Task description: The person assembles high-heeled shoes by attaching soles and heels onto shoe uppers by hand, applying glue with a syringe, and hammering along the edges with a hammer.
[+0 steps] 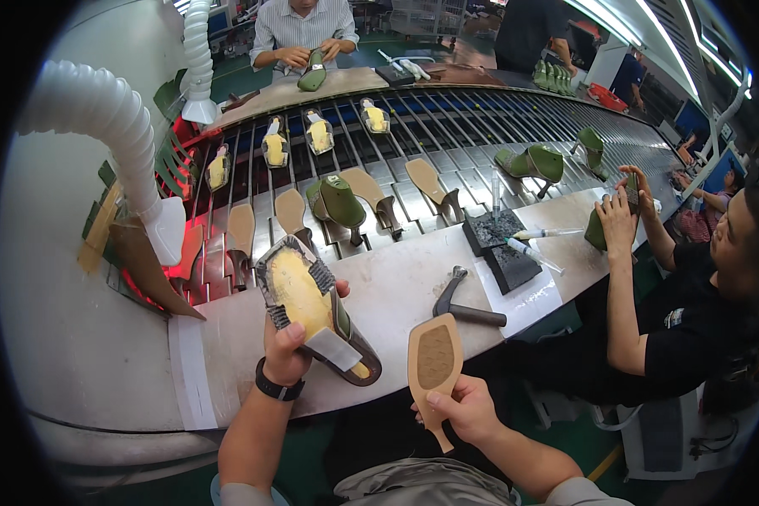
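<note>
My left hand (285, 354) is closed round a green shoe upper (299, 291), turned so its underside faces up. That underside is coated yellow, with rough grey edges and a pale strip toward the heel end. In my right hand (471, 410), thumb on top, is a tan shoe sole (435, 356) with a brown textured patch in its forepart. Shoe and sole are held apart, over the near edge of the worktable (379, 282). Beyond the sole, a hammer (472, 314) lies on the table.
Dark blocks (506, 253) with syringes (552, 232) stand right of the hammer. The rod conveyor (413, 131) carries green shoes (337, 202), heeled soles (241, 228) and yellow-coated shoes (275, 145). White ducts (164, 228) hang left. Co-workers handle green shoes at right (620, 219) and opposite (314, 74).
</note>
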